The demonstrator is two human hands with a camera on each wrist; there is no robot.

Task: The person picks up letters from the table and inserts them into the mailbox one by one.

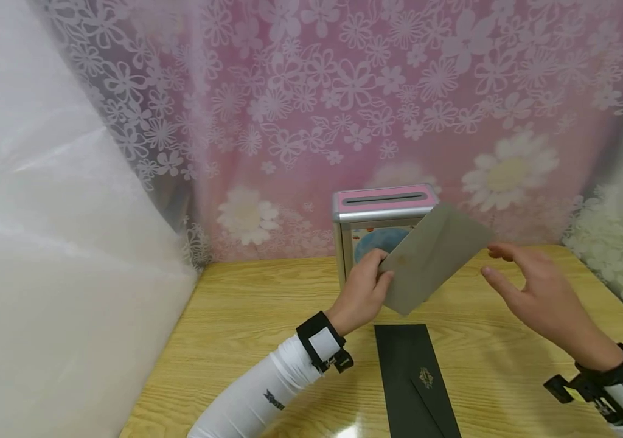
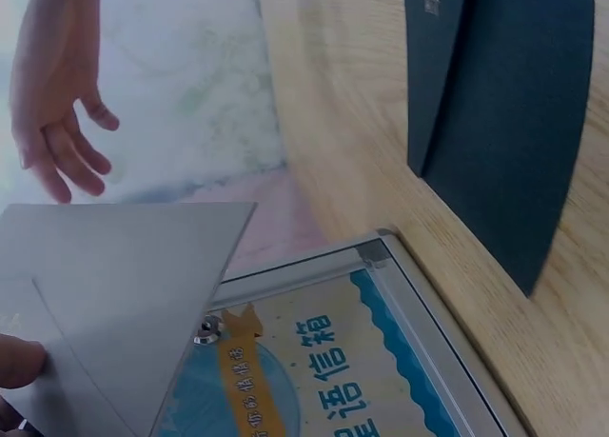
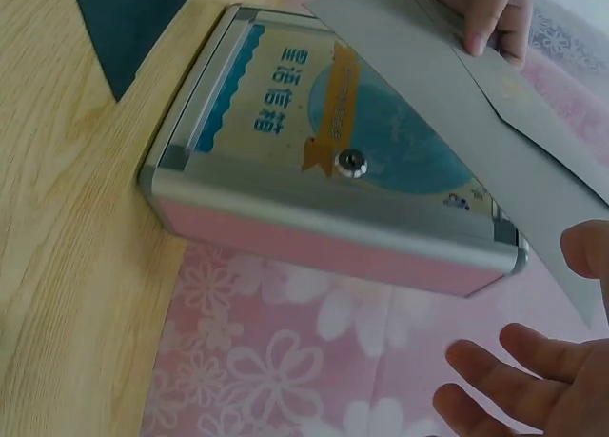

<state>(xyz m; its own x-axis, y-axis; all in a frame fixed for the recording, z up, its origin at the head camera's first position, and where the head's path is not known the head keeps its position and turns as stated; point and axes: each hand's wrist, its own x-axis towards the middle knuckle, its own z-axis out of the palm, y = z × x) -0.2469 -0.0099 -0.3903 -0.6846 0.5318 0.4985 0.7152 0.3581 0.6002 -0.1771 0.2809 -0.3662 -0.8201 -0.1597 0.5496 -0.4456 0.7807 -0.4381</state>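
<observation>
A grey envelope [image 1: 436, 258] is pinched at its lower left edge by my left hand [image 1: 363, 289], thumb on the near face. It is held tilted in front of a pink and silver letter box [image 1: 385, 204] with a slot in its top. My right hand [image 1: 547, 298] is just off the envelope's right corner, fingers spread and holding nothing. In the right wrist view the fingers [image 3: 519, 385] stand apart near the envelope's edge. A black envelope [image 1: 415, 377] with a gold emblem lies on the table below.
The letter box has a keyhole lock [image 3: 351, 163] and a printed front panel. It stands on a wood-grain table [image 1: 267, 292] before a pink floral curtain [image 1: 344, 91]. A white sheet [image 1: 70, 243] hangs at the left.
</observation>
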